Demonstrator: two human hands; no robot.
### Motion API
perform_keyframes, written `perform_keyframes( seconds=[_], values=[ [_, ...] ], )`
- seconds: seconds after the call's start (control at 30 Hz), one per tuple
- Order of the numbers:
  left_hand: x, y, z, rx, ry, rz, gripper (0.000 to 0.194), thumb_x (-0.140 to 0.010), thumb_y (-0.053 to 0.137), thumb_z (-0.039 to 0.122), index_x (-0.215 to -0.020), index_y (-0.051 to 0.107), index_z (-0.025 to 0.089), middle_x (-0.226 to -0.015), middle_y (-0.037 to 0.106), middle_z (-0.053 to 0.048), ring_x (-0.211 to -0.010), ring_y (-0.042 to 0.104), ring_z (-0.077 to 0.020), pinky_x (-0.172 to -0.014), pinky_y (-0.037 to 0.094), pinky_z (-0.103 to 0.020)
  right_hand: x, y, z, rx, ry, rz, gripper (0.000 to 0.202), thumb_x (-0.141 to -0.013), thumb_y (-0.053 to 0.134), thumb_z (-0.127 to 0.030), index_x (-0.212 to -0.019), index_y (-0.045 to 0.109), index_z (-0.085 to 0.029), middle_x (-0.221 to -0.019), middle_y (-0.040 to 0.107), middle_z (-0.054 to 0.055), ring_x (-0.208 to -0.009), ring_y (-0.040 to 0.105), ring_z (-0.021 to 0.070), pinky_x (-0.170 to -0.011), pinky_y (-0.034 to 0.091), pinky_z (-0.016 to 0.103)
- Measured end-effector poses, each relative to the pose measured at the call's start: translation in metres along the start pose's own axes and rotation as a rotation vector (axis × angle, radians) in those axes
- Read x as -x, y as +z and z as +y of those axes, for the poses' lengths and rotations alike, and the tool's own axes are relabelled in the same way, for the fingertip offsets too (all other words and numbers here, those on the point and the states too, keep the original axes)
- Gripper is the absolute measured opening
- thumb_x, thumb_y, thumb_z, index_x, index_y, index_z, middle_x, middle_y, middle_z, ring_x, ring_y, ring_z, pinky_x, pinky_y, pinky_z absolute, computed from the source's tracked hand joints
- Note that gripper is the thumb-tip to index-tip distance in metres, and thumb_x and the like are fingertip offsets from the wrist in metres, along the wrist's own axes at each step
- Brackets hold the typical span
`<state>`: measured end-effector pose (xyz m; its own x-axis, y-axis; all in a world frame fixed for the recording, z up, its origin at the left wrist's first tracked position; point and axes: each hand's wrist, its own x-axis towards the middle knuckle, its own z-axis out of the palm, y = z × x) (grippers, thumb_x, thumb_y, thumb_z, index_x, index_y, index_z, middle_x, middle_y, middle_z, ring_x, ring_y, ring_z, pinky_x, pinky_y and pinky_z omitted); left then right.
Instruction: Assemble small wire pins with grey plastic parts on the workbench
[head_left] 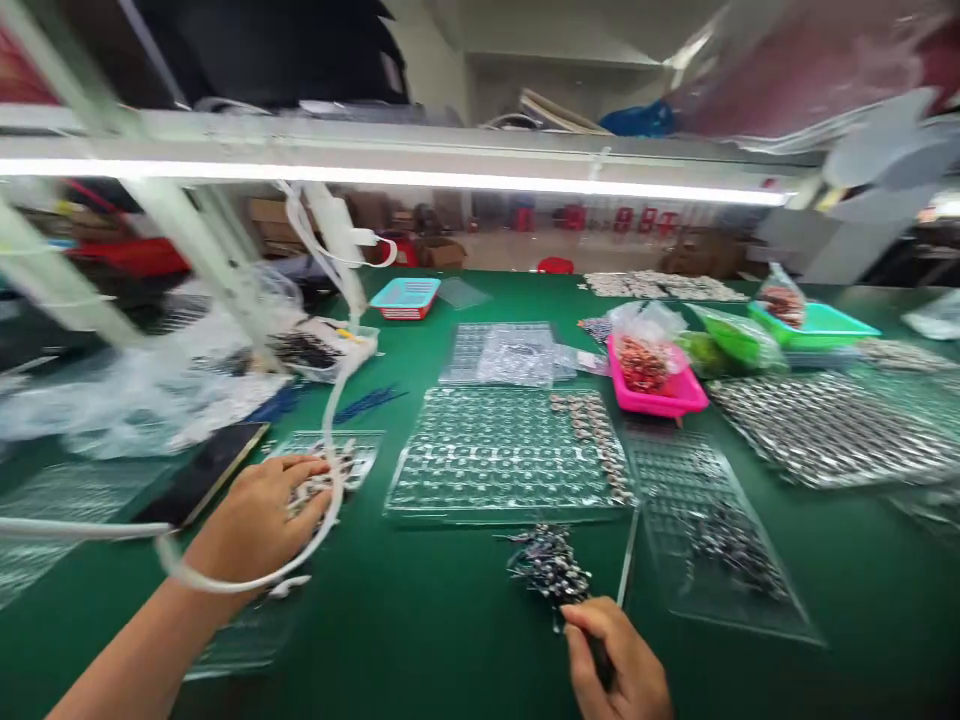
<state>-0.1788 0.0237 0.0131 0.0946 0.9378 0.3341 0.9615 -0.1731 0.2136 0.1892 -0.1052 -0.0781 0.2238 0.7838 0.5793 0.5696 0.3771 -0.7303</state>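
My left hand (262,510) rests over a pile of small white parts (341,460) on a clear plastic tray (367,447). Its thumb and fingers are apart around the pile, and a white cable crosses in front of it. My right hand (619,665) is at the lower edge of a heap of small metal pins with shiny heads (551,565). Thumb and forefinger are pinched together there; what they hold is too small to make out. Between the hands lies a clear moulded tray (495,450) with rows of pockets, its right columns filled with small pale parts (600,440).
At right, another clear tray (690,590) carries more pins. Beyond stand a pink basket (660,400) with bagged reddish parts and a tray of shiny pieces (832,425). A dark phone-like slab (202,475) lies left. A lamp tube (450,182) runs overhead.
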Motion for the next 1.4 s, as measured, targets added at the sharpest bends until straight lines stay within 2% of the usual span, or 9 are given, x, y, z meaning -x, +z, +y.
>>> perform_keyframes(
  seconds=[0.1,0.2,0.33,0.47,0.6,0.8,1.07,1.23,1.4],
  values=[
    [-0.023,0.03,0.068,0.163,0.271,-0.027,0.037,-0.089,0.053,0.043,-0.11,0.07,0.019,-0.115,0.068,-0.015,-0.108,0.064,-0.0335,-0.098,0.05,-0.047,0.0,0.0,0.0,-0.004,-0.013,-0.02,0.012,-0.091,0.057,-0.02,-0.096,0.068,-0.024,-0.086,0.072,0.004,-0.081,0.071,0.0171,-0.076,0.057,0.026],
    [-0.051,0.056,0.155,0.267,0.499,-0.213,0.029,-0.093,0.05,0.03,-0.111,0.07,0.017,-0.115,0.068,-0.013,-0.106,0.063,-0.0294,-0.094,0.051,-0.043,-0.001,0.0,0.002,-0.024,-0.022,-0.05,0.016,-0.09,0.054,-0.015,-0.099,0.065,-0.023,-0.085,0.07,0.004,-0.079,0.07,0.0165,-0.074,0.057,0.027],
    [-0.105,0.093,0.24,0.21,0.47,-0.387,0.024,-0.096,0.053,0.026,-0.11,0.068,0.014,-0.114,0.067,-0.012,-0.11,0.06,-0.0274,-0.097,0.049,-0.042,-0.001,0.0,0.002,-0.04,-0.022,-0.056,0.018,-0.089,0.053,-0.012,-0.099,0.063,-0.023,-0.082,0.068,0.003,-0.074,0.067,0.0156,-0.068,0.055,0.026],
    [-0.144,0.13,0.276,0.17,0.353,-0.473,0.026,-0.097,0.058,0.034,-0.113,0.064,0.015,-0.115,0.065,-0.01,-0.103,0.064,-0.0234,-0.089,0.054,-0.043,-0.002,0.003,0.001,-0.024,-0.046,0.011,0.018,-0.087,0.053,-0.011,-0.096,0.063,-0.023,-0.076,0.067,0.001,-0.068,0.066,0.0144,-0.064,0.053,0.025],
    [-0.156,0.153,0.287,0.146,0.223,-0.576,0.032,-0.096,0.06,0.033,-0.123,0.059,0.016,-0.123,0.062,-0.01,-0.104,0.064,-0.0234,-0.088,0.056,-0.044,-0.003,0.003,-0.002,-0.013,-0.054,0.029,0.019,-0.086,0.052,-0.01,-0.096,0.062,-0.023,-0.076,0.067,0.0,-0.068,0.066,0.0139,-0.065,0.053,0.025],
    [-0.158,0.16,0.288,0.177,0.114,-0.647,0.031,-0.096,0.061,0.033,-0.123,0.059,0.016,-0.123,0.062,-0.01,-0.103,0.064,-0.0233,-0.087,0.056,-0.043,-0.004,0.001,-0.004,-0.038,-0.051,-0.008,0.018,-0.086,0.053,-0.01,-0.095,0.062,-0.023,-0.078,0.068,0.0,-0.07,0.066,0.0132,-0.067,0.053,0.025],
    [-0.145,0.123,0.284,0.361,0.12,-0.439,0.026,-0.096,0.06,0.033,-0.113,0.063,0.014,-0.113,0.066,-0.009,-0.098,0.065,-0.022,-0.086,0.055,-0.042,-0.011,-0.005,-0.008,-0.031,-0.092,-0.032,0.015,-0.089,0.052,-0.013,-0.094,0.063,-0.022,-0.076,0.068,0.001,-0.067,0.067,0.0146,-0.063,0.055,0.025],
    [-0.095,0.076,0.254,0.539,0.158,-0.412,0.018,-0.09,0.057,0.029,-0.083,0.065,0.014,-0.075,0.069,-0.005,-0.073,0.065,-0.0203,-0.067,0.051,-0.032,-0.015,-0.01,-0.011,-0.046,-0.103,-0.067,0.017,-0.09,0.052,-0.011,-0.097,0.063,-0.022,-0.078,0.067,0.002,-0.069,0.066,0.0138,-0.064,0.054,0.024],
    [-0.012,0.047,0.215,0.832,0.145,-0.519,0.029,-0.093,0.049,0.036,-0.114,0.059,0.018,-0.09,0.071,-0.004,-0.08,0.067,-0.0186,-0.072,0.053,-0.029,-0.015,-0.022,-0.013,-0.086,0.012,-0.111,0.016,-0.091,0.052,-0.013,-0.094,0.065,-0.021,-0.078,0.066,0.001,-0.067,0.064,0.0123,-0.062,0.052,0.023]
  ],
)
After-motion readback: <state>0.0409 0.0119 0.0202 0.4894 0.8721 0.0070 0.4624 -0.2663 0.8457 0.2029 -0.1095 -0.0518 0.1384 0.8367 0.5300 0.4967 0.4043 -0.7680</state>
